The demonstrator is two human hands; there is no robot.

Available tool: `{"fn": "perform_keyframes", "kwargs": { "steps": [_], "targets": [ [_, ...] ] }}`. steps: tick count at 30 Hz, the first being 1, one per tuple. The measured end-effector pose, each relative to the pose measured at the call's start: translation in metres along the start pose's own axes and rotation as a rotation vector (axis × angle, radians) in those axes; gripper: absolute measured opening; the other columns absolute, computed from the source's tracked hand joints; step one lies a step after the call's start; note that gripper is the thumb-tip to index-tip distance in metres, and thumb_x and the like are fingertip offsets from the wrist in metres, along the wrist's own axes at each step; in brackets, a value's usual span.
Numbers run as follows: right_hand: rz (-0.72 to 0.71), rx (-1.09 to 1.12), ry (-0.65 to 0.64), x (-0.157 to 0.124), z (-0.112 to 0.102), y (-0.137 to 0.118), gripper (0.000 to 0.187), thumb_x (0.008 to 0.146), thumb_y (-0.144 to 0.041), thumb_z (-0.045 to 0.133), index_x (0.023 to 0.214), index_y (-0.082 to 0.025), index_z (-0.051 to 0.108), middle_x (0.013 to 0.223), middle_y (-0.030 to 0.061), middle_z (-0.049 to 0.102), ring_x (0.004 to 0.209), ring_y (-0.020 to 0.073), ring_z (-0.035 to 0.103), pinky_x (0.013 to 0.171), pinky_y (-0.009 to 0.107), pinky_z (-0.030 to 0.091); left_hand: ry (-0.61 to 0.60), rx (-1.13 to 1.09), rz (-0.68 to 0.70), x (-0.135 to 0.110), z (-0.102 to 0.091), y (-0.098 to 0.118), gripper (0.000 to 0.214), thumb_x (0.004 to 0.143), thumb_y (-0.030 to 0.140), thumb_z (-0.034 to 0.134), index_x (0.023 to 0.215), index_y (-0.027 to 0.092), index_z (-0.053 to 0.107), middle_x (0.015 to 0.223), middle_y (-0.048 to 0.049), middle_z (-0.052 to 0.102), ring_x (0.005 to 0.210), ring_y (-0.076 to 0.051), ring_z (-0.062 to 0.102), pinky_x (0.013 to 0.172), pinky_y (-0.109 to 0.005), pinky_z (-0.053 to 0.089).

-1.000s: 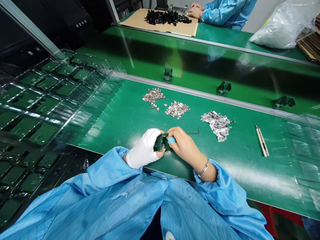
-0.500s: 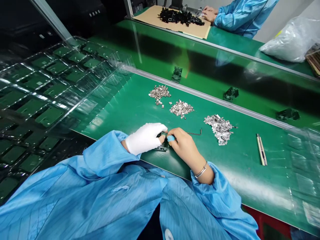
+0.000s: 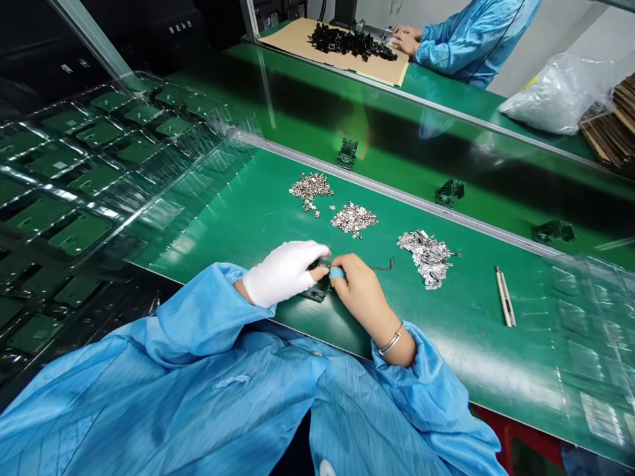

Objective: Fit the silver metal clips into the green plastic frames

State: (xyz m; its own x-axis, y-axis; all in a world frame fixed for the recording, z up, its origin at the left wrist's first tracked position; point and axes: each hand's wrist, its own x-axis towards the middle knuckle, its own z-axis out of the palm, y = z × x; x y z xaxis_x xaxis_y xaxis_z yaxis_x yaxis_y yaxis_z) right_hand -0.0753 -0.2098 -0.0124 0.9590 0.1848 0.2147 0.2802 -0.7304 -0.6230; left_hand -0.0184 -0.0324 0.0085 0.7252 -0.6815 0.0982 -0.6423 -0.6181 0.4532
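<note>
Near the table's [image 3: 258, 218] front edge, the gloved left hand [image 3: 284, 272] clamps a small dark part [image 3: 317, 289]; the right hand [image 3: 361, 294] pinches its right end. A flat, steady hold probably suits this fingertip work.

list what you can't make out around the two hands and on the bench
Head view:
- dark part: mostly covered by the gloved left hand and the right hand, shape unclear
- metal pieces in three piles: too small to identify
- brown stack: cut off by the right edge
</note>
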Motion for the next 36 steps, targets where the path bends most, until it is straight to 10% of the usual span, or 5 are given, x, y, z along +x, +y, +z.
{"fn": "perform_keyframes", "kwargs": {
  "steps": [5,16,22,36],
  "targets": [
    [0.228,0.045,-0.041,-0.001,-0.010,0.016,0.019,0.080,-0.009,0.044,0.091,-0.019,0.055,0.076,0.0025,0.062,0.070,0.0183,0.059,0.068,0.029,0.044,0.086,-0.186,0.017,-0.010,0.008,-0.007,0.051,0.081,0.039,0.058,0.124,0.012,0.048,0.129,-0.0144,0.052,0.121,-0.027,0.049,0.104,-0.041,0.041],
    [0.167,-0.294,-0.127,-0.006,-0.029,0.057,0.020,0.081,-0.008,0.044,0.090,-0.017,0.058,0.095,0.0113,0.059,0.093,0.0259,0.051,0.083,0.038,0.042,-0.049,-0.212,-0.122,-0.016,0.024,-0.009,0.055,0.074,0.026,0.062,0.125,0.014,0.044,0.122,-0.0119,0.057,0.111,-0.028,0.057,0.095,-0.040,0.047],
    [0.142,0.103,-0.242,-0.012,-0.032,0.050,0.027,0.077,-0.005,0.046,0.096,-0.021,0.056,0.092,0.0032,0.062,0.083,0.0168,0.057,0.075,0.027,0.044,-0.090,-0.210,-0.088,-0.015,0.025,-0.014,0.057,0.074,0.029,0.064,0.125,0.013,0.045,0.123,-0.0129,0.056,0.114,-0.029,0.055,0.098,-0.040,0.045],
    [0.144,-0.141,-0.404,-0.013,-0.031,0.033,0.027,0.077,-0.003,0.046,0.094,-0.022,0.055,0.090,0.0042,0.063,0.085,0.0188,0.061,0.070,0.026,0.044,-0.138,-0.106,-0.021,-0.015,0.020,-0.016,0.056,0.074,0.030,0.067,0.123,0.010,0.047,0.122,-0.0155,0.056,0.112,-0.031,0.054,0.094,-0.043,0.046]
  ]
}}
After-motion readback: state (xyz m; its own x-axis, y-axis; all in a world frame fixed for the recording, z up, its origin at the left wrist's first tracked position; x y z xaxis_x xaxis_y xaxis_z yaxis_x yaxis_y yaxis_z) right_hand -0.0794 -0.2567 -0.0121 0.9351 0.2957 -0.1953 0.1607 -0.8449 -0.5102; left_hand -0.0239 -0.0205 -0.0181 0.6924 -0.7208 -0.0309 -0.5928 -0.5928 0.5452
